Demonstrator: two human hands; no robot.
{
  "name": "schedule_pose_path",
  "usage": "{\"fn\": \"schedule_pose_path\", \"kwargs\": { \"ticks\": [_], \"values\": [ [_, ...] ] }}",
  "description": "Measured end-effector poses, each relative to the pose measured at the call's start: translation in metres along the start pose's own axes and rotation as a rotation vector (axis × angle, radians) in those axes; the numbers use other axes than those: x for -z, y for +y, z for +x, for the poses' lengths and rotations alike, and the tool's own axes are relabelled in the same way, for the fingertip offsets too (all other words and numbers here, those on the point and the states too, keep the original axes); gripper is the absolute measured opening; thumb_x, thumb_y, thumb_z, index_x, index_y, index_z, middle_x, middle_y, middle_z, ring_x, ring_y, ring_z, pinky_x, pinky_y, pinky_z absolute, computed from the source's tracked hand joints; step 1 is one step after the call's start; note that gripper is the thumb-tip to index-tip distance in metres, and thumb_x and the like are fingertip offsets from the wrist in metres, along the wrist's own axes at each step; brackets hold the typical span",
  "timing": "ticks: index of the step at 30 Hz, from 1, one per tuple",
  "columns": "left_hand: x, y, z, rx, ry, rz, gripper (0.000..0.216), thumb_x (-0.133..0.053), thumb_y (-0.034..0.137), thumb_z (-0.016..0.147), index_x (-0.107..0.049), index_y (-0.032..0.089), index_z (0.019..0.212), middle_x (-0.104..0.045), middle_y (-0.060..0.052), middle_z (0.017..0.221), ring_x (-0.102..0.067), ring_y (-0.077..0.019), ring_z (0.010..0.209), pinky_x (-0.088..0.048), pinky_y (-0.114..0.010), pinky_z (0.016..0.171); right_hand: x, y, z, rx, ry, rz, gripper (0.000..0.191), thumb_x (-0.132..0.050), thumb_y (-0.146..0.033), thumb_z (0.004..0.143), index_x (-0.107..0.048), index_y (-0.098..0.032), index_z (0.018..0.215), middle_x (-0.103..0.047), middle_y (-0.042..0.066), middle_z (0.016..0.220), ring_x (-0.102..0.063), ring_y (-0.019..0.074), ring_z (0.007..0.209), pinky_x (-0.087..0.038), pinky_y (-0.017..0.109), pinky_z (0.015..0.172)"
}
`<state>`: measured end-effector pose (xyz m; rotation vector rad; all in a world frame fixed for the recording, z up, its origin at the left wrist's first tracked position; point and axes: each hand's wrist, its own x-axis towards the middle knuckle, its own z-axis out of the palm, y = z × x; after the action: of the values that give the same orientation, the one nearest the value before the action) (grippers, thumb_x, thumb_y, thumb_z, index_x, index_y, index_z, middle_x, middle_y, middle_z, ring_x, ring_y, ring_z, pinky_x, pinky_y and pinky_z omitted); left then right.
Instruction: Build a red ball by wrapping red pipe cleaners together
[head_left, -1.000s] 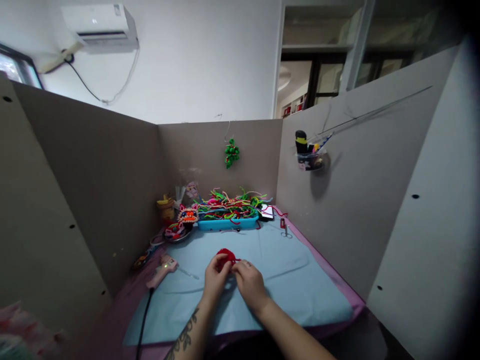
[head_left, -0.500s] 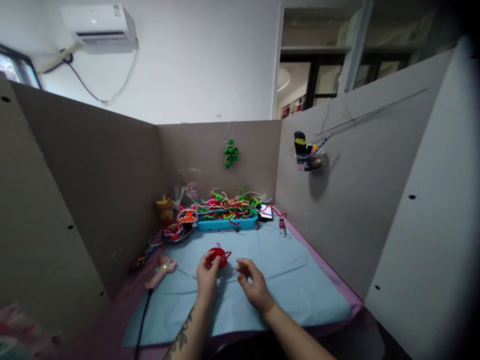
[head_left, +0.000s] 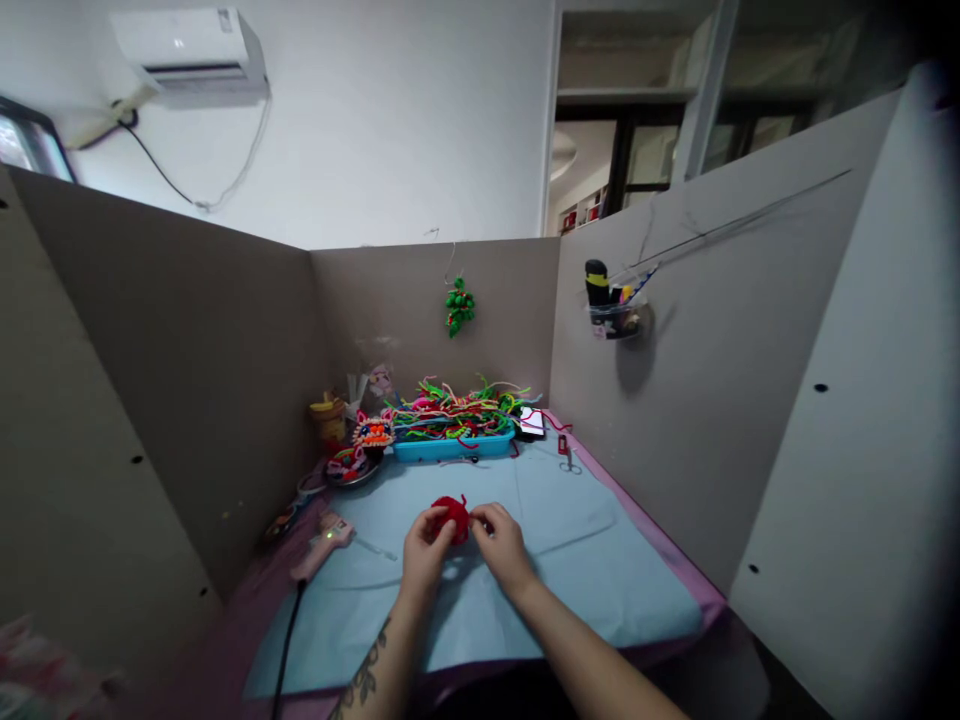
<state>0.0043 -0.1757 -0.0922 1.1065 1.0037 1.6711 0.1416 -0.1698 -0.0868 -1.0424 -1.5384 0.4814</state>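
Bundle of red strands (head_left: 457, 517) is over the middle of the blue mat (head_left: 600, 580), left hand (head_left: 423, 550) pinching it thumb-and-fingers from about 8 o'clock. Right hand (head_left: 502, 548) is at its 3-4 o'clock, fingertips right by the edge, can't tell if they've got a strand. Blue tray (head_left: 454, 450)'s at 12, pink corded tool (head_left: 328, 548) around 9, scissors (head_left: 570, 463) near 2.

A light-blue sheet (head_left: 600, 600) over a purple cloth (head_left: 240, 620) covers the surface (head_left: 510, 480), carrying a blue tray (head_left: 457, 450) of bright strands (head_left: 457, 405), a bowl (head_left: 358, 484) of colourful pieces (head_left: 346, 462), a pink glue gun (head_left: 321, 556) and scissors (head_left: 570, 462).
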Motion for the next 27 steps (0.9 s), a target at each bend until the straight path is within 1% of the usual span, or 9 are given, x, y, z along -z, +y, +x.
{"fn": "schedule_pose_path", "kwargs": {
  "ticks": [6,15,18,23,25,27],
  "values": [
    [-0.001,0.0,-0.001,-0.003,-0.041,0.021,0.033,-0.077,0.035,0.063,-0.068,0.016,0.089,-0.073,-0.008,0.088,-0.066,-0.0211,0.08,-0.051,-0.035,0.076,-0.003,0.003,-0.001,-0.153,-0.006,0.155,0.013,-0.054,-0.026,0.076,-0.062,-0.018,0.069,-0.062,0.0,0.064,-0.056,0.0163,0.061,-0.044,0.025,0.061],
    [-0.001,0.0,-0.001,-0.02,-0.025,0.049,0.032,-0.077,0.033,0.063,-0.068,0.017,0.089,-0.073,-0.007,0.087,-0.066,-0.0209,0.079,-0.052,-0.035,0.075,-0.008,0.011,-0.007,-0.231,0.026,0.19,0.015,-0.058,-0.029,0.074,-0.066,-0.017,0.068,-0.066,0.002,0.064,-0.058,0.0181,0.062,-0.043,0.028,0.062],
    [0.0,-0.001,-0.001,-0.024,-0.034,0.068,0.03,-0.077,0.032,0.064,-0.069,0.017,0.088,-0.073,-0.007,0.087,-0.066,-0.0209,0.08,-0.051,-0.034,0.076,-0.012,0.017,-0.006,-0.32,0.029,0.292,0.018,-0.061,-0.032,0.072,-0.071,-0.017,0.072,-0.07,0.005,0.067,-0.06,0.0198,0.064,-0.045,0.029,0.063],
    [0.001,-0.004,0.0,-0.022,-0.04,0.069,0.029,-0.076,0.032,0.064,-0.069,0.017,0.088,-0.073,-0.007,0.086,-0.066,-0.0203,0.079,-0.051,-0.034,0.075,-0.017,0.019,-0.004,-0.472,0.059,0.547,0.024,-0.072,-0.037,0.062,-0.075,-0.016,0.073,-0.073,0.006,0.069,-0.061,0.0195,0.064,-0.045,0.03,0.065],
    [0.001,-0.004,0.0,-0.024,-0.041,0.071,0.029,-0.077,0.032,0.064,-0.069,0.016,0.087,-0.073,-0.007,0.087,-0.066,-0.0207,0.08,-0.051,-0.034,0.076,-0.018,0.016,-0.004,-0.535,0.052,0.587,0.026,-0.074,-0.037,0.059,-0.076,-0.016,0.075,-0.072,0.005,0.069,-0.059,0.0177,0.061,-0.043,0.028,0.06],
    [0.001,-0.003,0.0,-0.024,-0.043,0.074,0.029,-0.077,0.032,0.064,-0.069,0.017,0.088,-0.073,-0.007,0.087,-0.067,-0.0209,0.081,-0.051,-0.034,0.077,-0.018,0.013,-0.005,-0.635,0.032,0.611,0.028,-0.075,-0.036,0.056,-0.076,-0.016,0.076,-0.071,0.004,0.066,-0.055,0.0151,0.056,-0.037,0.025,0.052]
  ]
}}
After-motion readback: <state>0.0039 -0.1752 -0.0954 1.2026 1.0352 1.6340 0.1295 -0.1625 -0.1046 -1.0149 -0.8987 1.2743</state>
